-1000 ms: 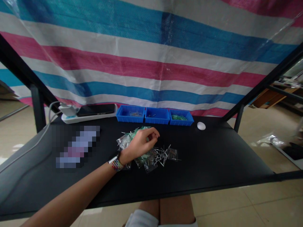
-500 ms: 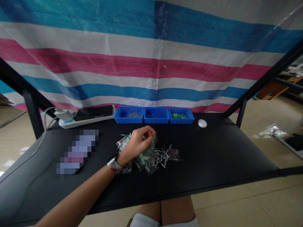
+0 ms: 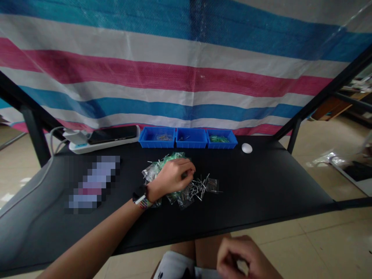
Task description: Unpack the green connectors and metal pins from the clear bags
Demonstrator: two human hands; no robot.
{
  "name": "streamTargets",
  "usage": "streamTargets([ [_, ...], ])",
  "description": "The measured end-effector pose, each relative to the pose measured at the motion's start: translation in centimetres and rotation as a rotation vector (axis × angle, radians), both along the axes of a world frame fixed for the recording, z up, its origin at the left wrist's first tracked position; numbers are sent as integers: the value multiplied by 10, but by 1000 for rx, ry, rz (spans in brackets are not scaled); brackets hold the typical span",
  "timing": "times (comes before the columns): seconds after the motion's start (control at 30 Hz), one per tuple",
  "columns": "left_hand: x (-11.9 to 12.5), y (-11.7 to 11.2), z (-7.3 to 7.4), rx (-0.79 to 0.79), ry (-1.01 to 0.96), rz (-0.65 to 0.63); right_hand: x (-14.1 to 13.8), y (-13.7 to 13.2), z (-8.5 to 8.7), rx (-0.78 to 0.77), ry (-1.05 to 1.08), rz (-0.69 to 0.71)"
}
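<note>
My left hand (image 3: 176,176) rests on a pile of small clear bags (image 3: 186,199) and green bags (image 3: 174,155), its fingers curled down into them. Whatever those fingers pinch, if anything, is hidden. Loose silver metal pins (image 3: 199,188) lie just right of the hand, and a clear bag with thin pieces in it (image 3: 213,185) lies beside them. Above my lap, in front of the table edge, my right hand (image 3: 245,257) is curled, thumb and fingers forming a ring. It is slightly blurred, and I cannot make out anything in it.
Behind the pile stand a left blue bin (image 3: 157,144) with clear bags, a middle blue bin (image 3: 191,144) with a few pins, and a right blue bin (image 3: 222,145) with green bags. A white oval object (image 3: 247,148), a power strip (image 3: 107,144) and a phone (image 3: 113,134) sit nearby.
My right hand has come into view at the bottom. The left hand has moved slightly right and lower over the pile, its fingers now turned down. The view has shifted slightly.
</note>
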State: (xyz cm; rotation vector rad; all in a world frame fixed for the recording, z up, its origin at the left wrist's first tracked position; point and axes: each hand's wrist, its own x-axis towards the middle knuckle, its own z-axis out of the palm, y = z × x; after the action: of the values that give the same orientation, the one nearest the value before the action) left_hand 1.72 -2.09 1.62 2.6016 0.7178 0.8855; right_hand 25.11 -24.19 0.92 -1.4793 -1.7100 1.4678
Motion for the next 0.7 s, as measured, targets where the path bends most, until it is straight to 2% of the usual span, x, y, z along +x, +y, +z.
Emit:
streamTargets([
  [0.1,3,-1,-4,98,61,-27,7,35,12,466,-275,-219],
  [0.2,4,-1,-7,146,92,-40,5,71,5,769,-601,-248],
  [0.27,5,-2,-7,161,107,-38,4,86,-5,849,-710,-207],
  [0.37,5,-3,-7,175,121,-22,6,97,-16,910,-739,-165],
  [0.57,6,-4,-8,163,121,-3,13,105,-20,1047,-708,-119],
  [0.7,6,-3,-10,158,119,-9,15,109,-23,1041,-657,-80],
])
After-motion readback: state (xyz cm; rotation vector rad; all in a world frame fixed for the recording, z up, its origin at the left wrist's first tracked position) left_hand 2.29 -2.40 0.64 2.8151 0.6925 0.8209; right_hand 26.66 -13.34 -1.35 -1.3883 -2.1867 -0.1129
